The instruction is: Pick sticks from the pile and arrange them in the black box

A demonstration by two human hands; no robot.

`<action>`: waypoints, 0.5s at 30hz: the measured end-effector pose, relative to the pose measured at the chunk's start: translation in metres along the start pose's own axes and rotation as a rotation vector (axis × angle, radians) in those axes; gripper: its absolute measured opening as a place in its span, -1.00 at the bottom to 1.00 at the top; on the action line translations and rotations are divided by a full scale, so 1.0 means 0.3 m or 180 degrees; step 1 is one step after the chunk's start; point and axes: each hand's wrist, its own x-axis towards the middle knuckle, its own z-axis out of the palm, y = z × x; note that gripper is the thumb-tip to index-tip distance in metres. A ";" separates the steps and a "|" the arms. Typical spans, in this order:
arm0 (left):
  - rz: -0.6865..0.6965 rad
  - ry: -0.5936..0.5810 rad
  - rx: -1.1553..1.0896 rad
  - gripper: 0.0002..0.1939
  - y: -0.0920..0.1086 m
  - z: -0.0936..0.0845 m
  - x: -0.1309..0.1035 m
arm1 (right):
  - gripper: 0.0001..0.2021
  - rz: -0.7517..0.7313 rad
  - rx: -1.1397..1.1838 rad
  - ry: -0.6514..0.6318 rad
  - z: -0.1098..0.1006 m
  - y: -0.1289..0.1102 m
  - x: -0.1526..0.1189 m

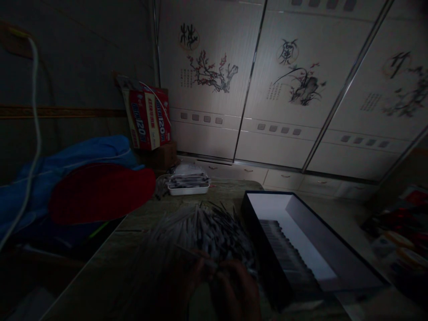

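The picture is dark and the hands are partly in shadow. My left hand (192, 278) and my right hand (237, 283) are close together at the near edge of the table, fingers closed. Between their fingertips is a thin, pale, pen-like stick (210, 263); its details are too dim to make out. Just beyond the hands lies a loose pile of slender pen-like pieces (197, 225), clear or whitish on the left and darker on the right. Right of my right hand stands a dark-edged open box (296, 200) with white inner walls. A row of similar dark-tipped sticks (284, 249) lies along its left side.
A white tray (189, 191) of bagged thin sticks sits at the table's far end. Red-and-white cartons (150, 118) stand behind it. Blue cloth (90, 151) and a red oval item (103, 194) lie on the left, near a hanging white cable (36, 111). Sliding wardrobe doors (207, 102) form the back.
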 end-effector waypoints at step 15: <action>0.0280 -0.0068 0.0509 -0.85 -0.011 -0.017 -0.002 | -0.67 -0.0500 -0.1085 0.0251 0.012 0.104 -0.033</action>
